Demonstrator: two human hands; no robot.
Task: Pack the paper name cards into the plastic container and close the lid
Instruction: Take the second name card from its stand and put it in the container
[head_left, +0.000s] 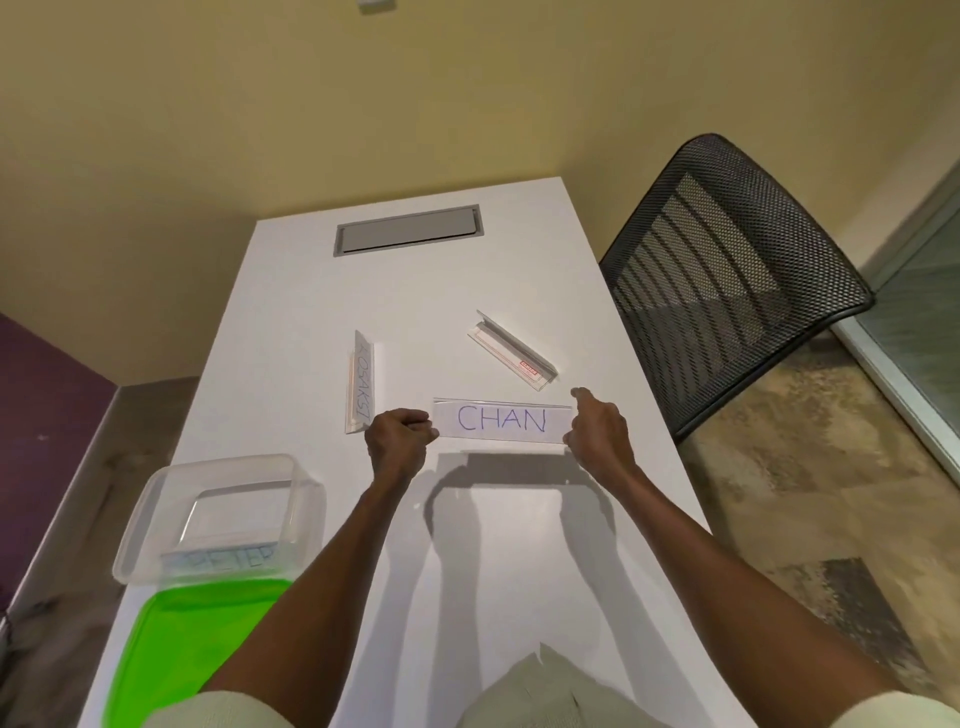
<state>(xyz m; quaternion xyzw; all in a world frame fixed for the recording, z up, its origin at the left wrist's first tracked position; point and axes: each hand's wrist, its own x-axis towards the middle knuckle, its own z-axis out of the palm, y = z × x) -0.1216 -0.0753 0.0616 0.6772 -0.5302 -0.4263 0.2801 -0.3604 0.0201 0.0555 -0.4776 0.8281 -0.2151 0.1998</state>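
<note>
A name card reading CHAN in a clear holder is held above the white table. My left hand pinches its left end and my right hand grips its right end. A second name card stands on the table to the left of it. An empty clear holder lies further back on the right. The clear plastic container sits open at the near left, with a name card leaning inside its near wall. The green lid lies flat in front of it.
A grey cable hatch is set into the far end of the table. A black mesh chair stands at the table's right side. A beige wall rises behind the table.
</note>
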